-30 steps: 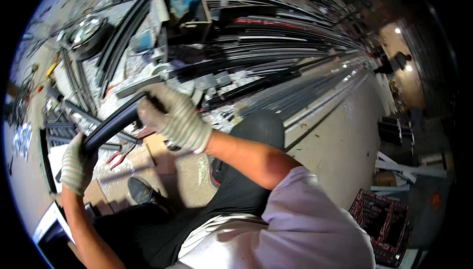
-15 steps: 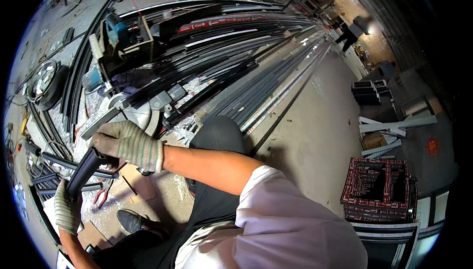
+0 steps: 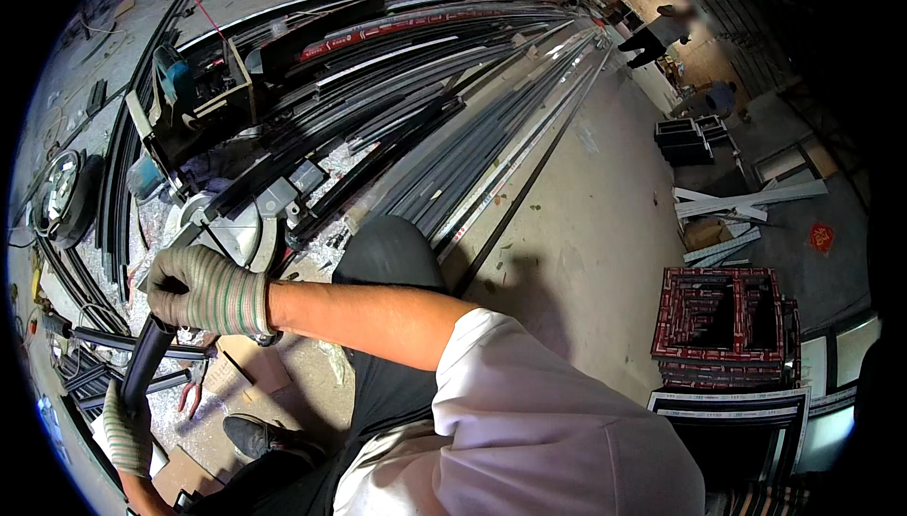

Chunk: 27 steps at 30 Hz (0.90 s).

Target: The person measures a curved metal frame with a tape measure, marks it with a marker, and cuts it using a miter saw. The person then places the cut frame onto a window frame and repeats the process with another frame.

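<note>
A short length of black metal profile [image 3: 146, 360] slants up between my gloved hands at the lower left. My left hand [image 3: 125, 433], in a striped knit glove, is wrapped round its lower end. At the upper end my right hand [image 3: 210, 294], gloved the same way, has its fingers curled in, closed on the profile's end; the fingertips are partly hidden. Just beyond my right hand stands a cut-off saw [image 3: 222, 228] with a round metal base. Red-handled pliers [image 3: 192, 393] lie on the floor close to the profile.
Long dark profiles [image 3: 425, 185] stretch away across the floor. A wooden box with a blue power tool [image 3: 175, 77] stands beyond the saw. Cardboard [image 3: 255, 363] lies near my shoe. Stacked red-and-black frames [image 3: 718, 318] are at the right. Two people [image 3: 661, 34] are in the background.
My right hand has turned a little and its fingers have curled over more at the profile's upper end. My left hand still holds the lower end. The whole view has shifted slightly.
</note>
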### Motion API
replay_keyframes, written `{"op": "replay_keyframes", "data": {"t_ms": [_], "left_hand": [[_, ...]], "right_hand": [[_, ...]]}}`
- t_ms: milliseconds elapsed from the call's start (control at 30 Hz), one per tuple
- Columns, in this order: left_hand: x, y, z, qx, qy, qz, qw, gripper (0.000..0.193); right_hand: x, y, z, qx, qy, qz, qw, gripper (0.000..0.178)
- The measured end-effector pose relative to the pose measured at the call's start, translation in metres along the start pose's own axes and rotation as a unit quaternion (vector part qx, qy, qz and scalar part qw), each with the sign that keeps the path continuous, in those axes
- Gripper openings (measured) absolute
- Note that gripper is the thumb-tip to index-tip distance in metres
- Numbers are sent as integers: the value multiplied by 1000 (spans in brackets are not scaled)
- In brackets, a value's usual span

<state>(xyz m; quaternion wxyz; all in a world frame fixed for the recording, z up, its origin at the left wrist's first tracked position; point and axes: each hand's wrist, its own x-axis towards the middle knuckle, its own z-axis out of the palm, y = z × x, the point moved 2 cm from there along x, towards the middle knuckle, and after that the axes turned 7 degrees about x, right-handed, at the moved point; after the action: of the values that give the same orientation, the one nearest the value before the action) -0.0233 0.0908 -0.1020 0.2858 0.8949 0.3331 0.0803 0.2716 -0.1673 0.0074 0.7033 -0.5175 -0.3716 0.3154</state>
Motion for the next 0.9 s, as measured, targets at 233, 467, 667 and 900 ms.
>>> {"op": "replay_keyframes", "data": {"t_ms": [233,467,667,900], "left_hand": [[-4,13,-4,46,-36,-4,998,57],[-11,29,-13,24,-65,-24,997,61],[-15,-2,-7,-24,-63,-20,998,63],[-20,7,-18,-15,-73,3,997,65]], "right_hand": [[-3,-4,-6,-70,-63,7,996,15],[-7,-10,-5,-108,-91,44,989,17],[-7,-11,-1,-103,-69,-7,992,16],[-10,-15,0,-169,-71,-23,983,23]]}}
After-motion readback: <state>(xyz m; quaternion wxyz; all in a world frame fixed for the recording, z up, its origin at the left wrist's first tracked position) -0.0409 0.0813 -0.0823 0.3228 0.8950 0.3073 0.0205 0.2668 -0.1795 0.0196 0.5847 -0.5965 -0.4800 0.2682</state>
